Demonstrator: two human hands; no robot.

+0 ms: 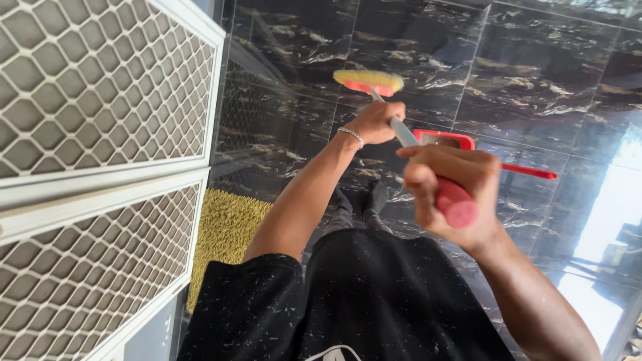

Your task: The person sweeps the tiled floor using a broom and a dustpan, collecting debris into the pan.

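Observation:
I hold a broom with both hands over a glossy black marble floor (pixel 535 80). My left hand (pixel 376 122), a thin bracelet on its wrist, grips the pale shaft (pixel 403 134) lower down. My right hand (pixel 447 186) is closed around the red top of the handle (pixel 457 204). The broom head (pixel 368 81), red with yellowish bristles, rests on the floor ahead of my feet. A red dustpan (pixel 447 139) with a long red handle (pixel 529 172) lies on the floor just behind the shaft, partly hidden by my right hand.
A white-framed mesh door (pixel 100 134) stands close on my left. A yellow shaggy mat (pixel 224 227) lies on the floor at its foot. Bright light reflects off the tiles at the right (pixel 612 220).

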